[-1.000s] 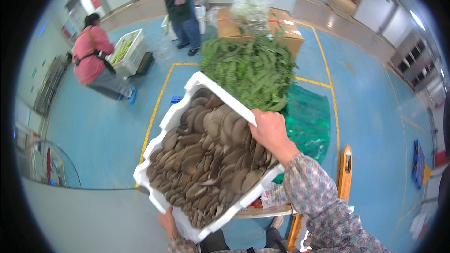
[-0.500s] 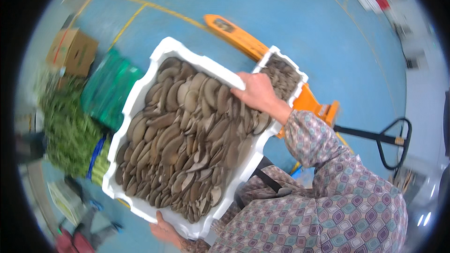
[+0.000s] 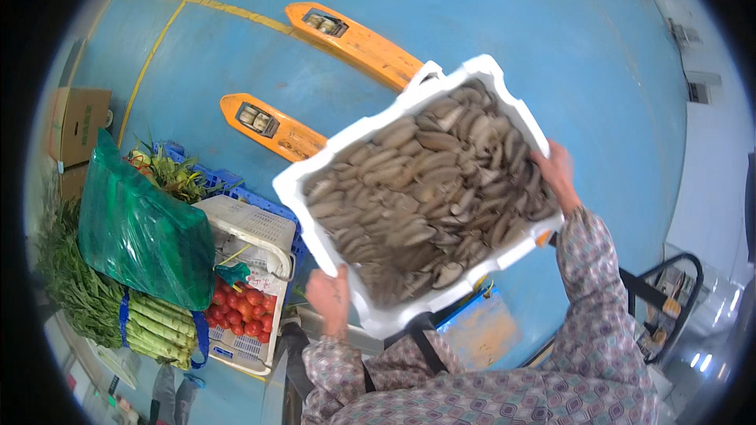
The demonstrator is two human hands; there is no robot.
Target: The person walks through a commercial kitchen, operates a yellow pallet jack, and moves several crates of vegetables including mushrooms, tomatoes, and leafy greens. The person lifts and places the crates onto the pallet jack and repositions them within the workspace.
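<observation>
A white foam box (image 3: 488, 71) full of grey-brown oyster mushrooms (image 3: 425, 181) is held up in front of me, slightly turned. My left hand (image 3: 329, 299) is closed on its near left side. At the right side my right hand (image 3: 557, 175) grips the rim, thumb over the edge. The undersides of my fingers are hidden by the box. Behind its far edge a bit of another white foam piece (image 3: 428, 72) peeks out above the orange pallet jack (image 3: 358, 43), whose body is mostly covered by the box.
On the left stand a white crate (image 3: 252, 224) with tomatoes (image 3: 240, 311), a green plastic-wrapped bundle (image 3: 146, 220), tied green stalks (image 3: 161, 327) and a cardboard box (image 3: 83, 122). A blue crate (image 3: 232, 181) lies beyond. The pallet jack's black handle (image 3: 685, 299) is at right.
The mushroom box has moved right and swung round, now over the pallet jack and hiding the smaller-looking mushroom box there. Both hands keep hold of it. The tomato crate has come into view.
</observation>
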